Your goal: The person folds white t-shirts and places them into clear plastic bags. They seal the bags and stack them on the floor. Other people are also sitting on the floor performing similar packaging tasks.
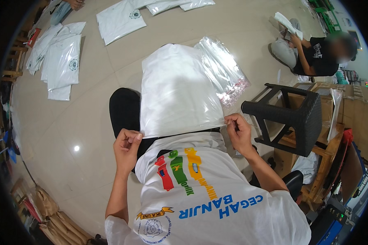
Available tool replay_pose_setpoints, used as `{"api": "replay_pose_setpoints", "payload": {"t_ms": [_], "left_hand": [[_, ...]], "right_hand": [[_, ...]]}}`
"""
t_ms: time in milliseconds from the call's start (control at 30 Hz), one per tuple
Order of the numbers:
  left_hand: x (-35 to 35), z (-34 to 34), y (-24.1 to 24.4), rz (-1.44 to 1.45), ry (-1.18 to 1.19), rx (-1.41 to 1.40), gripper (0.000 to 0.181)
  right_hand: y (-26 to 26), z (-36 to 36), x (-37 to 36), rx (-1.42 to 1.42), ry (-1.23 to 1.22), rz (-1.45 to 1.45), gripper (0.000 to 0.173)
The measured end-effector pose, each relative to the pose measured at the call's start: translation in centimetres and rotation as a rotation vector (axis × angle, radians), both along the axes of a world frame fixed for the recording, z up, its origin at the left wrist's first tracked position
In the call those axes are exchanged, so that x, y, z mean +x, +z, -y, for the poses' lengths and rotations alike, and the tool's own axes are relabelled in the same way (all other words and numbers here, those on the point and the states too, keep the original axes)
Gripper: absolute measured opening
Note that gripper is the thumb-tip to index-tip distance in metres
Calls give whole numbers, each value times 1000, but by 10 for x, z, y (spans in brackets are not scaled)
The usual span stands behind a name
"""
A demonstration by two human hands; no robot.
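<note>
Across my lap lies a folded white garment in a clear plastic bag point(178, 95), its near edge running from hand to hand. My left hand point(127, 147) pinches the bag's near left corner between thumb and fingers. At the near right corner, my right hand point(238, 131) grips the plastic edge with its fingertips. A fanned stack of clear plastic bags point(222, 67) with reddish edge strips lies on the floor just right of the garment, partly under it.
Bagged white garments point(63, 61) are piled at the left, and more bagged garments point(121, 21) lie farther ahead. A black plastic stool point(306, 119) is tipped over on the right, beside cardboard boxes point(357, 107). Another person point(317, 56) sits at the right holding a white item.
</note>
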State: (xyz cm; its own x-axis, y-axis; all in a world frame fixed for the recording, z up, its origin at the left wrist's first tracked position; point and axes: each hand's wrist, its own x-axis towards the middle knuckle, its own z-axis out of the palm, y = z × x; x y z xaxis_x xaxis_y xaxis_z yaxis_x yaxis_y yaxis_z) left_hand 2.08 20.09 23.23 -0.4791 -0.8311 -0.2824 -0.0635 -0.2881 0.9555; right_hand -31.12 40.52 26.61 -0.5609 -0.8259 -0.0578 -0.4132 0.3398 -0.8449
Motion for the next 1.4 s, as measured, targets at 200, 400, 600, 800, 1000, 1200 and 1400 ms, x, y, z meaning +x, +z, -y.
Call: {"api": "replay_pose_setpoints", "payload": {"t_ms": [200, 400, 600, 800, 1000, 1200, 1400], "left_hand": [[-10, -22, -4, 66, 188, 284, 18], [-13, -25, -16, 30, 371, 325, 30], [-25, -17, -10, 423, 272, -426, 46], [-100, 11, 42, 231, -572, -817, 93], [-126, 15, 54, 283, -515, -707, 84], [-60, 72, 52, 2, -51, -26, 59], [-29, 215, 48, -288, 314, 614, 47]], "right_hand": [[-13, 3, 15, 284, -163, 157, 15], [-35, -6, -12, 259, -374, 379, 29], [6, 19, 9, 152, -148, 480, 39], [31, 49, -3, -15, -344, 1268, 24], [49, 96, -1, -299, -256, 1612, 26], [33, 108, -14, -178, -302, 1305, 28], [-17, 53, -39, 57, -464, 1102, 25]]}}
